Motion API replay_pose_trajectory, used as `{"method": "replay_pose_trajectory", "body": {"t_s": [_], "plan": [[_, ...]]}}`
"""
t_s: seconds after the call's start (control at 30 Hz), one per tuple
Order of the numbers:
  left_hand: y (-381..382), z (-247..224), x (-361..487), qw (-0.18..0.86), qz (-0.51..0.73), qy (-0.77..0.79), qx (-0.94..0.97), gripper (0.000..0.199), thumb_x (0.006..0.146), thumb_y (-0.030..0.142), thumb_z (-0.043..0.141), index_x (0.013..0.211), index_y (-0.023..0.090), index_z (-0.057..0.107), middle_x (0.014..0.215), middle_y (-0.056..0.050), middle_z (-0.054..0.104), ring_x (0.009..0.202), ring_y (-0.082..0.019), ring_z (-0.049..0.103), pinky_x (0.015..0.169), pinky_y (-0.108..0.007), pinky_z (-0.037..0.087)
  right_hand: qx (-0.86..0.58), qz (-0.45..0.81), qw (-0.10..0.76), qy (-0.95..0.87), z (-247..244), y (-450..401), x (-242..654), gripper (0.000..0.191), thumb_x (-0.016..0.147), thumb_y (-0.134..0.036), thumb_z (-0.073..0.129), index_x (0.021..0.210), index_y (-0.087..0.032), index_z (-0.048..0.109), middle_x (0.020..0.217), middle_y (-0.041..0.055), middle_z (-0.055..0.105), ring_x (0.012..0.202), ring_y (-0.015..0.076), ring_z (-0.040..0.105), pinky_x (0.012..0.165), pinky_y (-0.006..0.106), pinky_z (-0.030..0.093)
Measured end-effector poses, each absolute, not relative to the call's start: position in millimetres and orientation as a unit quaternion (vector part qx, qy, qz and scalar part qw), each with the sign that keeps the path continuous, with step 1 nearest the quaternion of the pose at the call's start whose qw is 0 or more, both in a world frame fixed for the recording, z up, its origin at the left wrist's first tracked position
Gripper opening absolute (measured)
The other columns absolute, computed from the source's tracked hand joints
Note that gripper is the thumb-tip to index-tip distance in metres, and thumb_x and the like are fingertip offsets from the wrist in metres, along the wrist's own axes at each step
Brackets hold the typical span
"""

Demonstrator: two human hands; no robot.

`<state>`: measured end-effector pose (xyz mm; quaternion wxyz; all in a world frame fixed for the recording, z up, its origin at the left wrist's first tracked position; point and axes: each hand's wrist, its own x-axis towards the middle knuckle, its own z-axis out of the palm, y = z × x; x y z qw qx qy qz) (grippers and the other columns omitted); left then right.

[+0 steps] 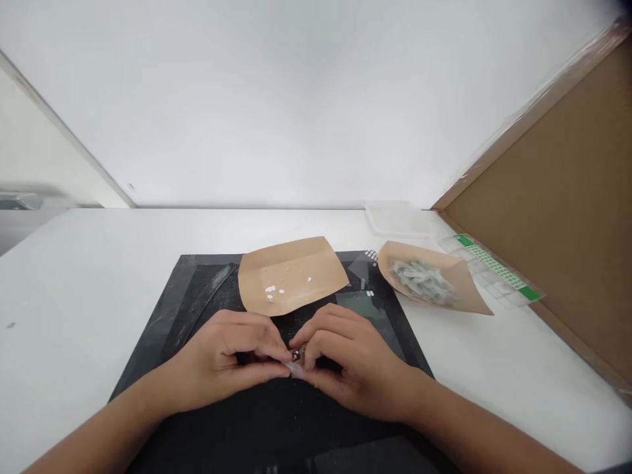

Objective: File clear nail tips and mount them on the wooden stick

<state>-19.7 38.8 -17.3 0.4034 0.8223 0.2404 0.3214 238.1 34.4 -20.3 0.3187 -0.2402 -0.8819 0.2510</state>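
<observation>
Above the black mat (pixel 276 421), my two hands meet at their fingertips. My left hand (pixel 241 352) is closed, thumb and forefinger pinching one end of a small translucent whitish piece (pixel 295 370). My right hand (pixel 353 359) is closed on a small brown piece (pixel 299 355) with shiny spots, its thumb also at the translucent piece. Fingers cover most of both pieces, so I cannot tell their exact kind. Just beyond the hands lies a brown paper tray (pixel 291 263) with several small white bits in it.
At the right, a second brown paper tray (pixel 469 289) holds a heap of pale translucent strips (pixel 422 280). Beside it lies a clear sheet with a green printed strip (pixel 498 270). A clear plastic lid (pixel 397 220) is behind. A dark flat strip (pixel 205 299) lies left; a cardboard wall (pixel 557 184) stands right.
</observation>
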Motion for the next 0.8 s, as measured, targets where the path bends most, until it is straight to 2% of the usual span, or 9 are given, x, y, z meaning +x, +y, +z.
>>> {"method": "replay_pose_trajectory", "body": {"t_s": [0.2,0.33,0.47,0.67,0.8], "plan": [[43,-12,-27,0.426,0.262,0.250,0.829,0.019,0.096,0.014,0.073,0.110,0.023,0.079,0.091,-0.003,0.079,0.072,-0.009,0.074,0.071,-0.017,0.059,-0.254,0.256,0.293,-0.885,-17,39,242,0.010,0.096,-0.027,0.076,0.096,-0.022,0.067,0.104,0.0039,0.073,0.101,0.0188,0.066,0.088,0.033,0.050],[45,-11,-30,0.420,0.249,0.256,0.834,0.020,0.097,0.016,0.072,0.113,0.025,0.079,0.090,-0.001,0.078,0.075,-0.010,0.073,0.073,-0.018,0.057,-0.260,0.267,0.265,-0.889,-17,40,244,0.011,0.095,-0.030,0.077,0.102,-0.024,0.070,0.106,0.0050,0.071,0.100,0.0201,0.064,0.088,0.035,0.051],[44,-13,-30,0.420,0.231,0.256,0.840,0.018,0.098,0.016,0.070,0.112,0.025,0.078,0.094,-0.001,0.078,0.082,-0.010,0.074,0.077,-0.018,0.056,-0.258,0.273,0.250,-0.892,-18,40,243,0.013,0.094,-0.029,0.078,0.103,-0.023,0.070,0.106,0.0046,0.070,0.100,0.0201,0.064,0.089,0.035,0.050],[43,-20,-28,0.412,0.227,0.264,0.842,0.014,0.100,0.020,0.069,0.109,0.025,0.078,0.095,-0.002,0.078,0.081,-0.010,0.073,0.076,-0.018,0.055,-0.269,0.268,0.236,-0.895,-20,40,243,0.014,0.094,-0.030,0.079,0.100,-0.023,0.069,0.108,0.0046,0.070,0.103,0.0210,0.063,0.091,0.037,0.048],[42,-24,-27,0.402,0.225,0.299,0.836,0.010,0.100,0.025,0.070,0.107,0.026,0.077,0.088,0.001,0.076,0.070,-0.009,0.067,0.069,-0.018,0.051,-0.279,0.270,0.229,-0.893,-22,40,242,0.013,0.094,-0.030,0.078,0.100,-0.023,0.068,0.107,0.0033,0.069,0.105,0.0213,0.062,0.095,0.039,0.045]]}}
